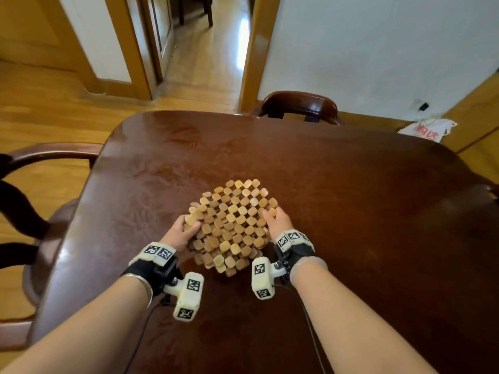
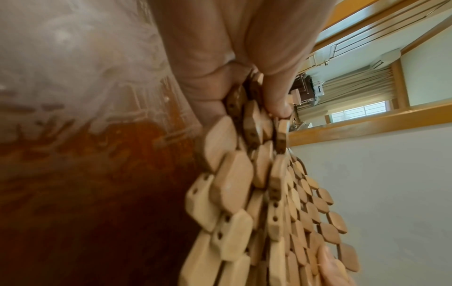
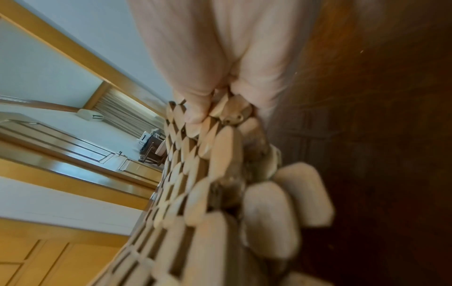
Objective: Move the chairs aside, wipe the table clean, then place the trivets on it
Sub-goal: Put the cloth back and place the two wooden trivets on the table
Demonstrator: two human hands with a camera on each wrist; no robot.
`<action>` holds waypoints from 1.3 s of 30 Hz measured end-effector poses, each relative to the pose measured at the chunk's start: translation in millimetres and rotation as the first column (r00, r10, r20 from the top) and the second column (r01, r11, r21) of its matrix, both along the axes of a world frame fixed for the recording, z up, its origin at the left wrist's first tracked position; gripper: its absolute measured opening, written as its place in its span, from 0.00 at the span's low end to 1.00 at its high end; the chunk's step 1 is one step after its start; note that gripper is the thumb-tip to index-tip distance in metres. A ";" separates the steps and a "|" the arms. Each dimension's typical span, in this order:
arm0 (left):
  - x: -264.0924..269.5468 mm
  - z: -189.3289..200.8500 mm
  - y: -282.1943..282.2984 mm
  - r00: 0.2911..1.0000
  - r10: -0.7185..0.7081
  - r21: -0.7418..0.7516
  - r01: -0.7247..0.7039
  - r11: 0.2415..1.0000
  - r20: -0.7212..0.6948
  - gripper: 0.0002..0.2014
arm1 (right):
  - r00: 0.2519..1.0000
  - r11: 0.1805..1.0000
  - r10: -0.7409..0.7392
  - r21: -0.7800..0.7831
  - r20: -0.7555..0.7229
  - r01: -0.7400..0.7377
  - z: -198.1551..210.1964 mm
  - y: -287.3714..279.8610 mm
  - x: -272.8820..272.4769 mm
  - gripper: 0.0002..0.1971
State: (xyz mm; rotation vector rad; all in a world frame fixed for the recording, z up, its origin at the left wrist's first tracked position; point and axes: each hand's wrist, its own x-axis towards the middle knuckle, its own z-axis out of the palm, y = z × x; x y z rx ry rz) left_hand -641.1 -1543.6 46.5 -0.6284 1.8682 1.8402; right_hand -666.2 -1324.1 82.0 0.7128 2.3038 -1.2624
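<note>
A stack of trivets [image 1: 232, 225] made of small tan wooden blocks lies in the middle of the dark wooden table [image 1: 351, 198]. My left hand [image 1: 186, 228] pinches its left edge, thumb on top and fingers beneath. My right hand [image 1: 275, 218] pinches the right edge the same way. In the left wrist view my left hand [image 2: 254, 91] grips more than one layer of the trivets [image 2: 232, 193]. The right wrist view shows my right hand [image 3: 217, 104] gripping the trivets [image 3: 220, 174], slightly blurred. The exact number of layers is hard to tell.
A dark wooden chair [image 1: 299, 106] stands at the table's far side. Another chair [image 1: 40, 211] is at the left side. A white bag with red print [image 1: 428, 129] lies on the floor by the far right wall. An open doorway [image 1: 205, 49] leads beyond.
</note>
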 end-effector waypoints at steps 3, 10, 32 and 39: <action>-7.9 -11.4 -12.1 1.000 -0.006 0.001 0.006 1.000 0.000 0.17 | 0.998 1.000 0.025 0.009 0.051 -0.025 -9.1 -8.6 -13.6 0.28; -17.4 -13.5 -15.1 0.999 0.049 0.083 -0.049 0.995 0.011 0.13 | 0.999 0.999 0.003 0.050 0.035 -0.005 -32.3 -9.4 -29.5 0.23; 30.9 -12.1 -82.2 0.980 0.188 0.168 -0.176 0.970 -0.062 0.18 | 0.732 0.625 0.539 0.385 0.416 -0.679 -70.9 -22.8 -13.0 0.40; 56.4 -11.5 -78.0 0.978 0.193 0.163 -0.178 0.970 -0.078 0.19 | 0.769 0.645 0.571 0.422 0.289 -0.637 -66.0 -21.3 -8.3 0.36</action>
